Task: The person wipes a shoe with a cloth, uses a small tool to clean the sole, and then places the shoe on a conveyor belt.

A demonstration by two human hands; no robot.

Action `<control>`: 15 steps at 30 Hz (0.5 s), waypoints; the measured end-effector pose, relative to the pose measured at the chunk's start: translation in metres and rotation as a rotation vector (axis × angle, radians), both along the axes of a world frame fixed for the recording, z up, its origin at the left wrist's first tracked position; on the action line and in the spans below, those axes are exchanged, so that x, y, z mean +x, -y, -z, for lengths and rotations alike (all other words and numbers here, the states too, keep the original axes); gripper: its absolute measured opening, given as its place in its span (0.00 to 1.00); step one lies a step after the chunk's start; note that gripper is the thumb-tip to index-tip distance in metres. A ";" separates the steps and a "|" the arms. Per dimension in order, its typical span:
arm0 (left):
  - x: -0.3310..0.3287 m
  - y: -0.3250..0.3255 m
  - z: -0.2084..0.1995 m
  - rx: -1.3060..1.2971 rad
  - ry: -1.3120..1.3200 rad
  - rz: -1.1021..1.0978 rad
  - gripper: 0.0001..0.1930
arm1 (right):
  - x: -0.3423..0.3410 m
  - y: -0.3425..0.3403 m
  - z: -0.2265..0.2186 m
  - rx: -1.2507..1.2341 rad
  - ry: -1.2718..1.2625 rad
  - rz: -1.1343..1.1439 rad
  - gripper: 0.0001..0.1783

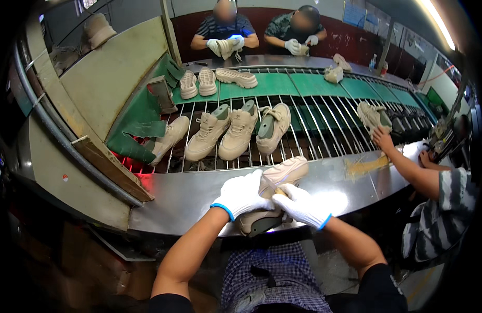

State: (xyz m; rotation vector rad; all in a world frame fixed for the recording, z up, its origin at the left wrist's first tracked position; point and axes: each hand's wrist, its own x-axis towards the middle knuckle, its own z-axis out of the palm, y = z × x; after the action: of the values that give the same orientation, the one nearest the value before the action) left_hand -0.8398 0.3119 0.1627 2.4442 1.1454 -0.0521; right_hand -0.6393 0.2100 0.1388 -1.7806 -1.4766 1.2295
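A beige sneaker (287, 170) lies tilted on the metal ledge in front of me, its toe pointing away to the right. Green shows inside its opening at the near end, and my hands cover its middle. My left hand (245, 195), in a white knit glove with a blue cuff, is closed around the shoe's left side. My right hand (305, 205), gloved the same way, is pinched at the shoe's side. A small yellowish thing shows at its fingertips, too small to name.
Beyond the metal ledge (183, 195), a roller conveyor (314, 130) carries several beige sneakers (238, 133). Pale soles (207, 82) lie on a green belt (275, 86). Two gloved people work across it. At right, another person's hand (382, 138) touches a shoe. A panel (68, 172) stands at left.
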 end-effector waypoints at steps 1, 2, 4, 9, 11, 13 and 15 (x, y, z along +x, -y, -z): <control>-0.005 0.001 0.005 0.011 0.009 -0.009 0.57 | 0.003 0.006 -0.009 0.042 0.144 -0.073 0.27; -0.005 0.000 0.007 0.037 0.035 -0.015 0.55 | 0.011 0.009 -0.021 0.099 0.304 -0.142 0.25; -0.005 -0.001 0.006 0.031 0.029 -0.007 0.62 | 0.026 0.018 -0.041 -0.228 -0.137 -0.021 0.30; -0.006 0.003 -0.001 0.047 0.007 0.022 0.66 | 0.034 0.016 -0.056 -0.415 -0.323 0.000 0.21; -0.006 0.004 -0.007 0.009 -0.023 0.012 0.67 | 0.040 0.004 -0.046 -0.434 -0.334 -0.030 0.17; -0.007 0.004 -0.009 0.012 -0.018 0.026 0.66 | 0.046 -0.006 -0.041 -0.466 -0.340 -0.081 0.14; -0.010 0.003 -0.008 -0.001 -0.008 0.025 0.65 | 0.039 -0.018 -0.055 -0.504 -0.241 -0.132 0.13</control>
State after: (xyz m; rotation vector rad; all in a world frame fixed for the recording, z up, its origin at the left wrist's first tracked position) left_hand -0.8501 0.3087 0.1707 2.4597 1.1178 -0.0707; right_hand -0.6004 0.2284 0.1934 -1.7666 -1.2329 1.9443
